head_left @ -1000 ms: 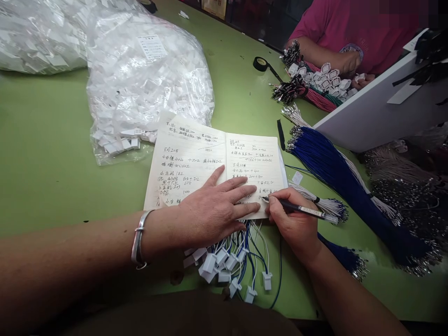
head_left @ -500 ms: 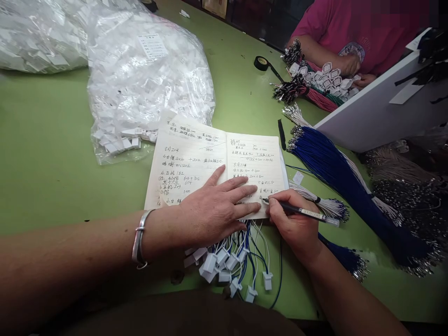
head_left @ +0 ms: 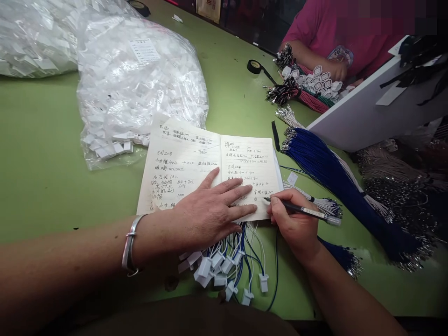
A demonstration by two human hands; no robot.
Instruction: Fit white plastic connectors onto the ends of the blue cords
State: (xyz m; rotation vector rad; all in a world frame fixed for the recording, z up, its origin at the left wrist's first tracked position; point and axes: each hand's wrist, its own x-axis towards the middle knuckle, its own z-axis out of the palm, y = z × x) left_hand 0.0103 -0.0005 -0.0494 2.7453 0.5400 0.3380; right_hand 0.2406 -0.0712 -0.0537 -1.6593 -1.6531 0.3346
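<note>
An open notebook [head_left: 189,158] with handwritten lines on both pages lies on the green table. Across its lower middle rests my left hand [head_left: 219,205], flat with fingers spread, covering part of the writing. My right hand [head_left: 296,224] grips a black pen [head_left: 304,210] by the notebook's lower right edge, its tip at the right page. From under the notebook's near edge stick out blue and white wires with white plastic connectors [head_left: 203,273]. A silver bracelet [head_left: 129,245] circles my left wrist.
Clear bags [head_left: 140,88] of white connectors stand at the back left. To the right lie bundles of blue wires [head_left: 336,177] beside a grey panel [head_left: 360,102]. Black tape [head_left: 254,66] sits further back. Across the table, a person in a pink shirt [head_left: 315,23] has a hand near bundled wires.
The whole view has shifted slightly, so most things appear a little further left. The pen tip stays by the same line of the right page, and my left hand keeps its place on the notebook.
</note>
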